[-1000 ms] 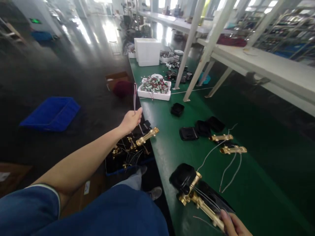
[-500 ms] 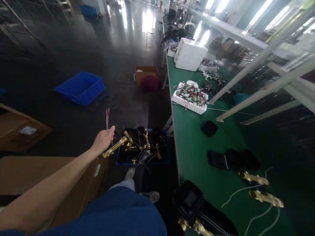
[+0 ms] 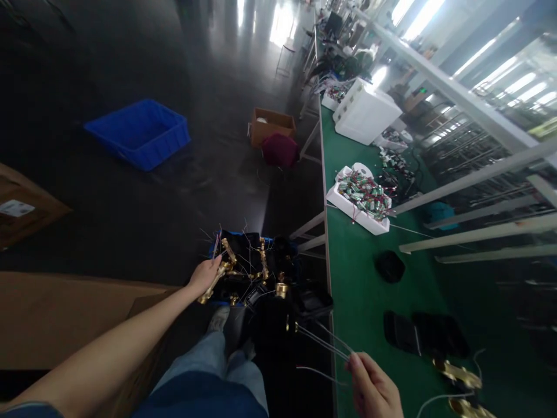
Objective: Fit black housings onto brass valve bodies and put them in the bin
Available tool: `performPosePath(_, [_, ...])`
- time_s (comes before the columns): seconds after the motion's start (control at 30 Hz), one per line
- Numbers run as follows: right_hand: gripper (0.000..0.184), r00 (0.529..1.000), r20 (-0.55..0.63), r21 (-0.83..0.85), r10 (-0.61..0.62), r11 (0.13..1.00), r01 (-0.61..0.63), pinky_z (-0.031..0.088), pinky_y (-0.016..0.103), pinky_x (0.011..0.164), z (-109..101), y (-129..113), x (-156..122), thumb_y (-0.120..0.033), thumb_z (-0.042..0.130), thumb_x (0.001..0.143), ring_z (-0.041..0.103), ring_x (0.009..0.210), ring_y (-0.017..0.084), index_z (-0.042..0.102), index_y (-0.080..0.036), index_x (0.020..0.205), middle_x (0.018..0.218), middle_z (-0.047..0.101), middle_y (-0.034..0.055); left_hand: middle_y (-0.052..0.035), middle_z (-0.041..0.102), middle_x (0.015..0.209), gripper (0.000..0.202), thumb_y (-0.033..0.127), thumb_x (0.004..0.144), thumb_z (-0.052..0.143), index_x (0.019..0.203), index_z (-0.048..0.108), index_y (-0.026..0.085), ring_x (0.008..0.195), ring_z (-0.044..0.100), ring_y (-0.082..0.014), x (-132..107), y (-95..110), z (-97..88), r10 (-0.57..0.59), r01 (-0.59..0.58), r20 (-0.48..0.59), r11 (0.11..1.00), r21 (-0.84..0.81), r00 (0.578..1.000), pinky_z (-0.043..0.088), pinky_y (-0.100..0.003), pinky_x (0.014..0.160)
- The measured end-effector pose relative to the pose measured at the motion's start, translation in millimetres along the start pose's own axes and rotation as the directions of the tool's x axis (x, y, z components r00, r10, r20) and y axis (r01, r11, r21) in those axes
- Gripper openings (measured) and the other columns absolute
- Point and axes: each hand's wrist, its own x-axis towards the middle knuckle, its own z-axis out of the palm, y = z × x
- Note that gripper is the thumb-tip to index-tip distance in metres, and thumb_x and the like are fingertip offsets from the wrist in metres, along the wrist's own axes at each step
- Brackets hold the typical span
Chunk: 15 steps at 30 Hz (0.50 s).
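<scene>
The left hand [image 3: 205, 277] grips wires [image 3: 216, 244] beside a brass pipe [image 3: 212, 287], while the right hand [image 3: 373, 384] pinches grey wires [image 3: 324, 342], which apparently bear the weight of the black case [image 3: 274, 319] between both hands.

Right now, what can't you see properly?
All in the head view:
Wrist of the right hand: cut off by the bottom edge.
Left hand: some fingers hidden behind the hand itself.
Bottom of the packed blue crate: covered by black and brass parts.
Label on the cardboard box: too small and blurred to read.
</scene>
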Motion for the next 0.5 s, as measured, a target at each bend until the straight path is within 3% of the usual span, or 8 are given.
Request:
performPosePath(0.2, [0.04, 0.985, 0.138, -0.104, -0.108, 0.987, 0.122, 0.015, 0.022, 0.039, 81.6, -5.0, 85.0, -0.056, 0.05, 0.074, 0.022, 0.041, 0.006, 0.045, -0.019, 0.061, 0.046, 0.025, -0.0075, -0.0094, 0.063, 0.068, 0.046, 0.047, 0.085, 0.026, 0.064, 0.055, 0.018, 0.073, 0.061, -0.0256, 41.1, -3.1, 40.2, -0.062, 0.062, 0.118, 0.998, 0.0, 0.991, 0.039, -0.028, 0.061])
performPosePath(0.33, [0.034, 0.966, 0.185, -0.262, -0.183, 0.938, 0.228, 0.022, 0.022, 0.044, 130.7, 15.3, 139.2, -0.044, 0.044, 0.077, 0.03, 0.047, 0.008, 0.045, -0.018, 0.057, 0.049, 0.033, -0.0049, -0.0108, 0.063, 0.07, 0.045, 0.047, 0.085, 0.026, 0.068, 0.057, 0.017, 0.077, 0.061, -0.0276, 58.1, -16.9, 63.4, -0.077, 0.078, 0.184, 0.997, -0.003, 0.98, 0.04, -0.03, 0.063])
performPosePath(0.5, [0.031, 0.974, 0.17, -0.422, -0.149, 0.882, 0.209, 0.028, 0.023, 0.048, 173.1, 44.5, 186.3, -0.036, 0.04, 0.078, 0.04, 0.05, 0.011, 0.047, -0.018, 0.054, 0.051, 0.045, -0.0019, -0.0056, 0.057, 0.061, 0.046, 0.049, 0.084, 0.024, 0.063, 0.052, 0.019, 0.069, 0.058, -0.0237, 62.9, -36.3, 85.9, -0.032, 0.043, 0.259, 0.998, -0.035, 0.965, 0.04, -0.03, 0.064])
